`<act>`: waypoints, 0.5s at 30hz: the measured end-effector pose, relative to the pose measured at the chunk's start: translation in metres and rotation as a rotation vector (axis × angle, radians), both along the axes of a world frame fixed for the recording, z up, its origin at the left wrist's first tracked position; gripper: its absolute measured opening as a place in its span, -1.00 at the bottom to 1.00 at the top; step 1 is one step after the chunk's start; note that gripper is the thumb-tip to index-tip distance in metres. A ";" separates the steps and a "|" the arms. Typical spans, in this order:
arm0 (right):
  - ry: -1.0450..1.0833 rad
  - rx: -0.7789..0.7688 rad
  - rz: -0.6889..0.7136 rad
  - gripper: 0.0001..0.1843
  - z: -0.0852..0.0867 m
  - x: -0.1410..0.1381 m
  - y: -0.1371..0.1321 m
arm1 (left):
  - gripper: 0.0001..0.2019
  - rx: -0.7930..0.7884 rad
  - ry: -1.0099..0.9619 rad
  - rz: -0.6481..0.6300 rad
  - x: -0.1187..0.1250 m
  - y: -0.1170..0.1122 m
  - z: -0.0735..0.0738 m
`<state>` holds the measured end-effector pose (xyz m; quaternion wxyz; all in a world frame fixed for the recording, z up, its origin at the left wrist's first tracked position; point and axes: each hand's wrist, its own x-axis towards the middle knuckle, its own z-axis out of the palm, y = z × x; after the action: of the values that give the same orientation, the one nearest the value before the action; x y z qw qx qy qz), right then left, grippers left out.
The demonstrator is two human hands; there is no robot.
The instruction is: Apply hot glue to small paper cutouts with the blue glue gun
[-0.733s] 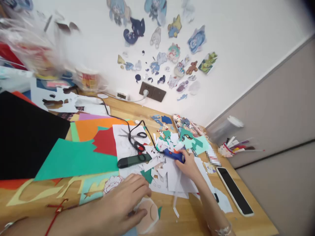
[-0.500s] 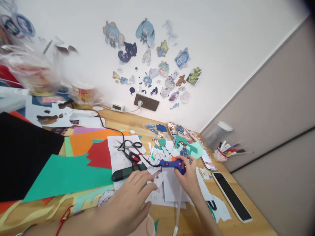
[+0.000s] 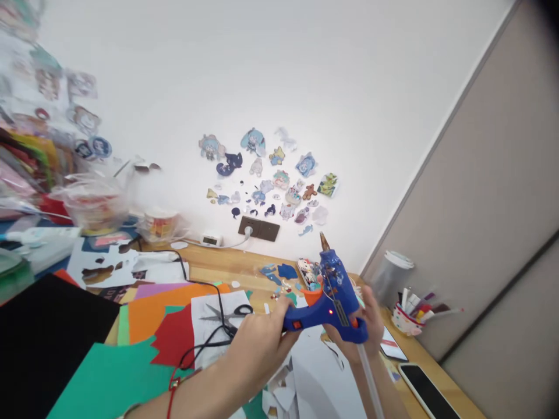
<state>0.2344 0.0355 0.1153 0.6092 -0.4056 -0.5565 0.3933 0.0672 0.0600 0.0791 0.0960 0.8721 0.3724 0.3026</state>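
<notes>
A blue hot glue gun with an orange trigger is lifted above the wooden desk, its nozzle pointing up and away. My left hand grips the gun's handle end. My right hand wraps the rear of the gun's body, where a clear glue stick sticks out toward me. A small red light glows on the gun's side. Its black cord trails left across the papers.
Coloured paper sheets, black card and scissors lie at the left. A phone, a pen cup and a lidded grey cup stand at the right. Cut-out stickers and a wall socket are behind.
My right hand has lifted the glue gun off the paper scraps and turned its nozzle upward. My left hand left the paper cut-out and took hold of the gun's handle. The view tilted up.
</notes>
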 end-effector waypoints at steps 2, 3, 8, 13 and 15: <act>0.041 0.009 0.082 -0.43 0.003 -0.010 0.013 | -0.73 -0.046 -0.095 -0.010 0.000 0.002 0.005; 0.035 0.043 0.137 -0.48 0.004 -0.018 0.018 | -0.73 -0.066 -0.128 -0.007 0.000 0.004 0.006; 0.087 0.173 0.243 -0.63 0.004 -0.058 0.032 | -0.59 -0.144 -0.163 0.038 -0.004 0.021 0.005; 0.365 0.136 0.080 -0.82 0.002 -0.078 0.046 | -0.62 -0.134 0.001 0.131 0.001 0.041 -0.011; 0.424 0.155 0.131 -0.80 -0.002 -0.076 0.052 | -0.63 -0.144 0.078 0.159 0.005 0.044 -0.015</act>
<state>0.1585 0.0873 0.1137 0.7148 -0.2289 -0.4699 0.4646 0.0718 0.1038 0.0644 0.1198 0.8418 0.4646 0.2474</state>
